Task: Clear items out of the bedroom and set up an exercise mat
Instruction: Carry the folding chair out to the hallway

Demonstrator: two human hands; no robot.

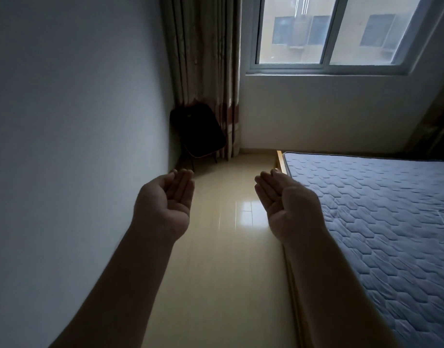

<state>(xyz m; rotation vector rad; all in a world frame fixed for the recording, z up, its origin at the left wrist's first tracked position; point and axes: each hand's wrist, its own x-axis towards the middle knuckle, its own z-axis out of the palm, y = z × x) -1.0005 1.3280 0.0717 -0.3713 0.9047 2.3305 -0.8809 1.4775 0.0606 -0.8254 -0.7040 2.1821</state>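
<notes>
Both empty hands hover over glossy floor (pixel 231 259) beside mattress (pixel 379 209).

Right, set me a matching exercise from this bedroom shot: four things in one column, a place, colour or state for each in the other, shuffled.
Things:
1. chair
2. mattress
3. window
4. left hand

Descriptions:
A. palm up, holding nothing
B. blue and quilted
C. dark, in the corner by the curtain
D. bright, at the top of the view

Pairs: 1-C, 2-B, 3-D, 4-A
</notes>
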